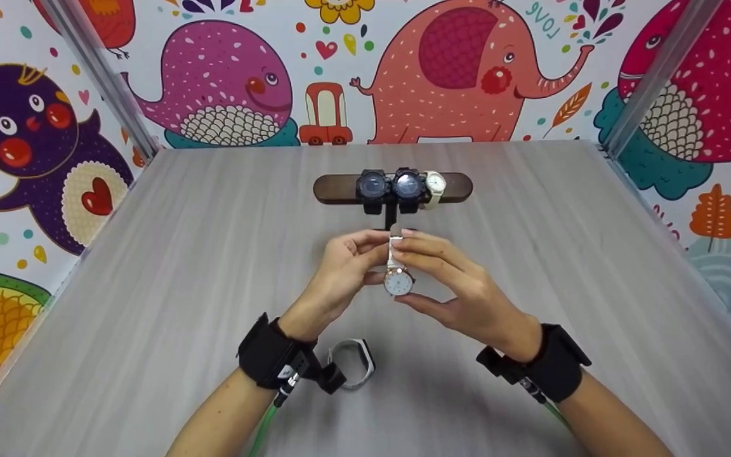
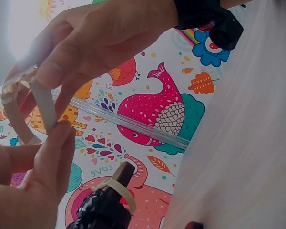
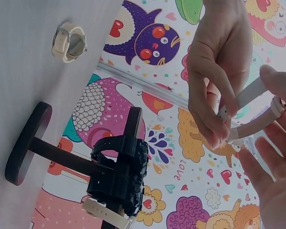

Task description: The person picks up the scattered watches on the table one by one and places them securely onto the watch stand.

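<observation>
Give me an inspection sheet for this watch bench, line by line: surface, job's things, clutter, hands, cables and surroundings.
Surface: grey wood-grain table.
Job's things: white-strapped watch held above the table; wooden watch stand behind it carries two black watches and a cream watch.
Clutter: a white watch lies on the table near the left wrist.
Hands: left hand and right hand both pinch the held watch's strap.
Cables: green cable runs from the left wrist mount.
Surroundings: cartoon animal walls, metal corner posts.
</observation>
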Motion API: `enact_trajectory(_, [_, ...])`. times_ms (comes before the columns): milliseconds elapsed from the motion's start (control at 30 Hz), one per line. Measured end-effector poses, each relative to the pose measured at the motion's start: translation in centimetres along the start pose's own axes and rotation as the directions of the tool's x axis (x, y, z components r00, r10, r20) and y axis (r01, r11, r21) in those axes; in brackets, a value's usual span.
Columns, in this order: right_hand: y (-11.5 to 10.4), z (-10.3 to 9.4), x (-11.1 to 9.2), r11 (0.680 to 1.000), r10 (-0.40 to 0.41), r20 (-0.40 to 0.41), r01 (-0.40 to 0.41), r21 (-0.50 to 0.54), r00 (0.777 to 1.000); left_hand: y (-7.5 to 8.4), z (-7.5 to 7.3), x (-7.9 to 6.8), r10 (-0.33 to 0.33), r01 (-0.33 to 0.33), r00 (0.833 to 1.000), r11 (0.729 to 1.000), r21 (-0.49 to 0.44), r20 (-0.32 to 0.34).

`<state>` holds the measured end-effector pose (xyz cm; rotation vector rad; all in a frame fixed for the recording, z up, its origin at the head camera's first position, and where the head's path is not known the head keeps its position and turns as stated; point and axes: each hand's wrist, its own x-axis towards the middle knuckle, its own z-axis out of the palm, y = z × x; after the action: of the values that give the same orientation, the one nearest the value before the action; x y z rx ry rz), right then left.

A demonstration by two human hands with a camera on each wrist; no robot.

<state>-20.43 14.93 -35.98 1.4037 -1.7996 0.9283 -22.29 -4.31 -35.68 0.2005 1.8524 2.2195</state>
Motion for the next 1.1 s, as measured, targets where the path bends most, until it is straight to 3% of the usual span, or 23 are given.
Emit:
enact_trajectory(367, [0.4,-0.2,0.0,1.000,0.014,-0.029,-0.014,0.008,0.999,-0.7,0.0,-0.2,-0.003,0.000,0.995,0.999,0.034,0.096])
enact_trajectory(867, [0.7,-0.4,-0.1,1.000,0.024,-0.021,-0.024,-0.009,0.999,-1.1,0.1,-0.3,0.026,-0.036,0.992,0.996,0.076,0.120])
enact_trajectory(1100, [0.9,-0.2,-0.3,1.000,0.021,0.000,-0.021,-0.023,1.000,-1.3,-0.2,-0.3,0.068,-0.085,0.990,0.987,0.137,0.127])
